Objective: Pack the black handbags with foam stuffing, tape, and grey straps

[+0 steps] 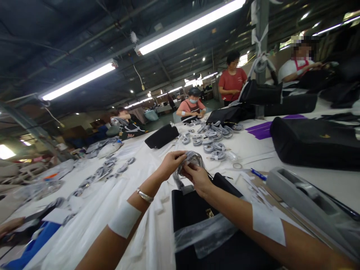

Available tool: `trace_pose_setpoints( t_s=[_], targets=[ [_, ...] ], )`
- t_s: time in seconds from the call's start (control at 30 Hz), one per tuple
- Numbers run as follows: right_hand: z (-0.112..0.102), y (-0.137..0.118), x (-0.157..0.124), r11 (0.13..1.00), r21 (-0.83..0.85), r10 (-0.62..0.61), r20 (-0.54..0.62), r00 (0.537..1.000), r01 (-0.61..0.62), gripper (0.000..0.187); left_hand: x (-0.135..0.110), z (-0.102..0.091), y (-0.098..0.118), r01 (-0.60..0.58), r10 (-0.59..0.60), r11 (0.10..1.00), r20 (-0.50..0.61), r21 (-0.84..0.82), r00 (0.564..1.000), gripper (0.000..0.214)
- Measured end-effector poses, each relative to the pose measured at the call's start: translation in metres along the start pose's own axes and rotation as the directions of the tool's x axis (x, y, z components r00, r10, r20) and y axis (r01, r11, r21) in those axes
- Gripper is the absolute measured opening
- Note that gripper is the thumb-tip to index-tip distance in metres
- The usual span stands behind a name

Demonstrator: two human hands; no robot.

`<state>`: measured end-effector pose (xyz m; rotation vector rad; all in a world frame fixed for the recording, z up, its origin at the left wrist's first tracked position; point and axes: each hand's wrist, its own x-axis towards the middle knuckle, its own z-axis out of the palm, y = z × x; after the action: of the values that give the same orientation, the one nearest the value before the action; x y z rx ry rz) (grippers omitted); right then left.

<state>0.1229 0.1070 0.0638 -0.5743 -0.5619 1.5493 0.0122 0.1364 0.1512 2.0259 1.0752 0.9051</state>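
Note:
My left hand (172,163) and my right hand (197,177) are both closed on a coiled strap wrapped in clear plastic (194,159), held just above the white table (135,180). My left fingers pinch its top left edge; my right fingers grip its lower side. Below my hands lies a black handbag (202,217) with a gold clasp and a loose clear plastic sheet (202,234) across it. White bands sit on both forearms, and a silver bracelet is on my left wrist.
Several more wrapped coils (209,140) lie ahead and to the left (104,172). Black bags (315,144) rest on the right, a small black pouch (162,135) ahead, a grey tape dispenser (306,200) at right. Other people work at the table's far side.

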Motion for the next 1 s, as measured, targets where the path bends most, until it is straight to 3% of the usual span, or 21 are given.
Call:
trace_pose_setpoints(
  t_s=[0.13,0.27,0.43,0.63,0.77,0.87,0.93,0.97,1.0],
  targets=[
    [0.004,-0.008,-0.007,0.999,0.039,0.001,0.017,1.0,-0.001,0.024,-0.003,0.004,0.003,-0.006,0.008,0.997,-0.026,0.078,1.0,0.033],
    [0.004,-0.015,-0.009,0.999,0.021,0.048,-0.059,0.997,-0.047,0.016,-0.005,0.005,0.004,-0.013,0.026,0.987,-0.084,0.158,0.996,0.029],
    [0.003,-0.018,-0.016,0.999,-0.015,0.044,-0.049,0.998,-0.045,0.018,-0.01,0.006,0.002,0.045,-0.024,0.986,-0.128,0.161,0.991,0.032],
    [-0.002,-0.018,-0.017,0.989,-0.142,-0.05,-0.007,0.999,0.048,0.034,-0.017,0.005,-0.008,0.122,-0.121,0.992,-0.032,0.021,0.992,0.046],
    [-0.009,-0.015,-0.013,0.961,-0.264,-0.081,0.002,0.997,0.078,0.042,-0.021,0.008,-0.013,0.165,-0.169,0.983,0.039,0.085,0.985,0.057],
    [-0.018,-0.024,-0.014,0.914,-0.392,-0.098,0.044,0.994,0.107,0.041,-0.027,0.016,-0.016,0.129,-0.129,0.992,0.049,0.004,0.99,0.056],
    [-0.033,-0.041,-0.021,0.835,-0.526,-0.115,0.123,0.986,0.163,0.031,-0.034,0.023,-0.019,0.128,-0.126,0.984,0.027,-0.127,0.992,0.054],
    [-0.044,-0.054,-0.027,0.743,-0.63,-0.142,0.184,0.973,0.228,0.023,-0.037,0.025,-0.021,0.138,-0.137,0.974,0.013,-0.179,0.99,0.052],
    [-0.059,-0.068,-0.035,0.594,-0.743,-0.167,0.259,0.951,0.307,0.017,-0.041,0.028,-0.023,0.148,-0.152,0.966,-0.004,-0.211,0.988,0.052]
  ],
)
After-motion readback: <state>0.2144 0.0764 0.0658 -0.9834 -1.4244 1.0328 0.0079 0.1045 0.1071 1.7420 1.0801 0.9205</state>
